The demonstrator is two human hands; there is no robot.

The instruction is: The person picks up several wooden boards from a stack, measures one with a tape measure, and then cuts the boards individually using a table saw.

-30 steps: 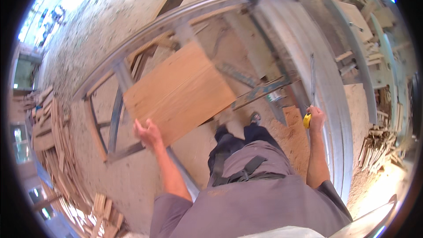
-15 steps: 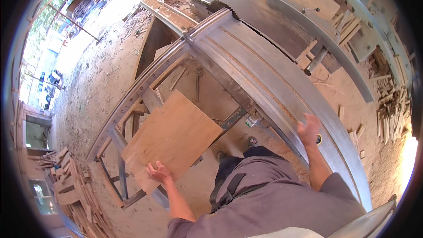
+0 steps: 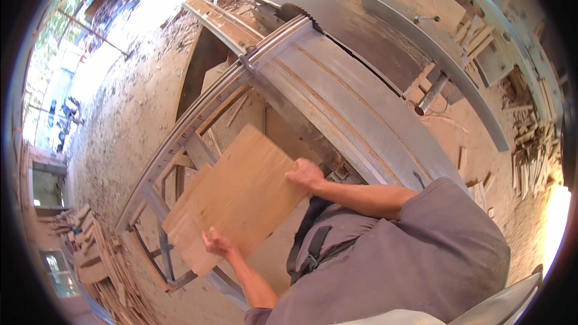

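A flat rectangular plywood board (image 3: pixel 238 198) is held in front of my body, tilted, over a metal frame. My left hand (image 3: pixel 215 244) grips its near lower edge. My right hand (image 3: pixel 304 174) holds its right edge, with the forearm reaching across my grey shirt. The board sits just left of the long grey saw table (image 3: pixel 355 102), whose round toothed blade (image 3: pixel 293 11) sticks up at the far end.
A metal rail frame (image 3: pixel 198 126) runs diagonally under the board. A long metal fence (image 3: pixel 445 60) lies on the table's far side. Wood offcuts (image 3: pixel 533 144) pile up at the right, stacked slats (image 3: pixel 102 265) at the lower left. Sawdust covers the ground (image 3: pixel 132 84).
My right hand has come off the table's right side and now grips the board's right edge. The yellow-handled tool it held a second ago is gone from view. The view has swung left.
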